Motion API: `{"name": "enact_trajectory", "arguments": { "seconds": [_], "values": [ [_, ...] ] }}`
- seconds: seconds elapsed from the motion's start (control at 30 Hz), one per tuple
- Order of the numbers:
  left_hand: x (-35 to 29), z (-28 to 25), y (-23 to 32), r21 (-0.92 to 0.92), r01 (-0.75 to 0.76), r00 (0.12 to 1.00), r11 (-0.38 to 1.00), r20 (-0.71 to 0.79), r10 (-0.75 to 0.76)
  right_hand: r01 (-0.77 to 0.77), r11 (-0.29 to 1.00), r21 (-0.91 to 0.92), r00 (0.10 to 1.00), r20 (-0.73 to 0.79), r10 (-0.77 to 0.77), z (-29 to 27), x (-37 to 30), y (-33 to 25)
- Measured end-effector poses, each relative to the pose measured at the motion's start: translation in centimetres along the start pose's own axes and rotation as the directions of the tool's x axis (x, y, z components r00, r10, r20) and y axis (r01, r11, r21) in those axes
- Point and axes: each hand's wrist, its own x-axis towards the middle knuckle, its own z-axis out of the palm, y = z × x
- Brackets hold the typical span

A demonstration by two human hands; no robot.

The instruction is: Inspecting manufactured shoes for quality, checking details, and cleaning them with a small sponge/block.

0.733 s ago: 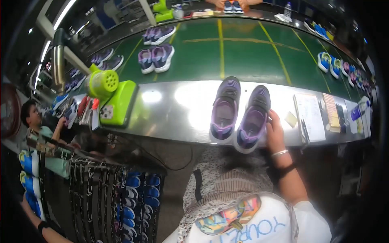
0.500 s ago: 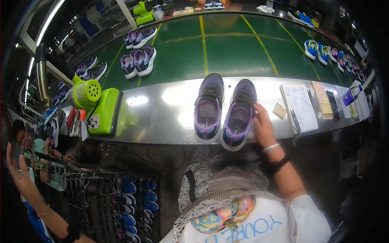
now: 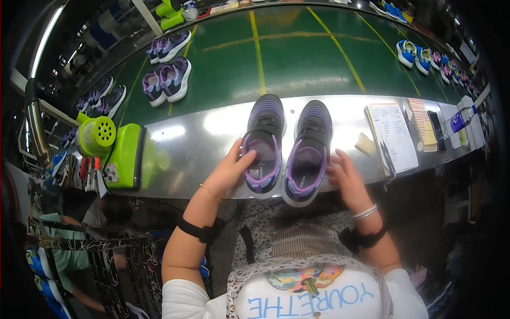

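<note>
Purple-black shoes [image 3: 264, 139] | toes toward green belt [image 3: 297, 64] | long axes nearly parallel

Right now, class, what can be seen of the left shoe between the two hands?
The left shoe has a dark, fabric-looking upper with purple stripes near the toe, a black strap, purple collar trim and a pale sole. It is sole-down, toe pointing away from the person, at the metal table, beside the right shoe. The left hand grips its left side, thumb over the collar.
</note>
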Motion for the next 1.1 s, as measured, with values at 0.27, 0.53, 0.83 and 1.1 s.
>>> {"name": "enact_trajectory", "arguments": {
  "seconds": [0.27, 0.53, 0.83, 1.1],
  "values": [
    [-1.9, 1.8, -0.4, -0.167, -0.054, 0.995, 0.984, -0.088, 0.040, 0.024, 0.971, 0.237, 0.999, -0.046, -0.013, 2.3, 0.9, -0.9],
    [-2.1, 3.6, -6.1, -0.722, -0.052, 0.991, 0.690, 0.050, 0.127, -0.118, 0.470, 0.875, 0.992, 0.123, 0.021, 1.7, 1.1, 2.5],
    [-1.7, 5.1, -5.6, -0.875, 0.093, 0.986, 0.475, 0.146, 0.077, 0.071, 0.877, 0.474, 0.995, 0.024, -0.094, 2.5, 0.8, 2.2],
    [-2.7, 4.0, -6.7, -0.834, -0.050, 0.974, 0.550, 0.081, 0.212, -0.217, 0.353, 0.910, 0.948, 0.283, -0.147, 1.5, 0.7, 3.2]
  ]
}}
